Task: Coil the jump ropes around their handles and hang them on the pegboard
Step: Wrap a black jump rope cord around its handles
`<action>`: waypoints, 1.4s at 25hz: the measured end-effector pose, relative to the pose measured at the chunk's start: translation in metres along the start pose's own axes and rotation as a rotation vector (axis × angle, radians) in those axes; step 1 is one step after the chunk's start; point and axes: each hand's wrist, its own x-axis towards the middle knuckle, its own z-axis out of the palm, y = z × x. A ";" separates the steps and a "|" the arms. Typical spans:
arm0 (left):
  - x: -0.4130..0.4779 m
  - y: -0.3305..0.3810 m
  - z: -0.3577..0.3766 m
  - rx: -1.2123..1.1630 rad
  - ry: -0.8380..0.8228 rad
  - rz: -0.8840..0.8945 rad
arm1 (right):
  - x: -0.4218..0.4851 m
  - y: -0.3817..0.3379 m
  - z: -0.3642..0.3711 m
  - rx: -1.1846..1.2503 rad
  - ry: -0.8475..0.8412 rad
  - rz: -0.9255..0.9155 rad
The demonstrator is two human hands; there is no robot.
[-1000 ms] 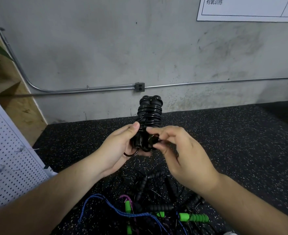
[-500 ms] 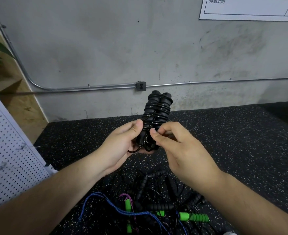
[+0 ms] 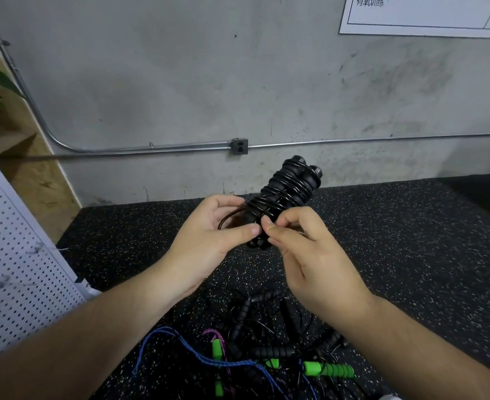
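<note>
The black jump rope (image 3: 288, 192), its cord coiled round both handles, is being held in the air above the floor (image 3: 411, 241), tilting up to the right. The left hand (image 3: 209, 241) is gripping its lower end, where a loose loop (image 3: 228, 219) is sticking out. The right hand (image 3: 310, 255) seems to be pinching a strand there. Other ropes (image 3: 267, 350) are lying tangled on the floor beneath, and the pegboard (image 3: 13, 269) is standing at its left edge.

Rope pile (image 3: 267, 352) runs off the bottom edge.
</note>
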 end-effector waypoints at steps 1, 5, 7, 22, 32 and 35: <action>0.001 0.000 -0.001 0.048 0.019 0.009 | 0.000 -0.002 0.001 -0.006 0.009 -0.008; -0.001 0.003 0.000 0.085 0.078 0.032 | 0.002 -0.007 0.006 -0.040 0.100 -0.021; -0.003 0.002 0.002 0.124 0.093 0.061 | 0.003 -0.007 0.007 -0.053 0.122 -0.016; -0.014 -0.006 0.015 0.197 0.204 0.181 | 0.001 -0.009 0.015 -0.097 0.146 0.052; -0.010 -0.007 0.017 -0.109 0.162 -0.012 | 0.005 -0.006 0.009 -0.103 0.181 0.082; -0.008 -0.009 0.016 -0.099 0.148 -0.031 | 0.005 -0.006 0.009 -0.114 0.176 0.097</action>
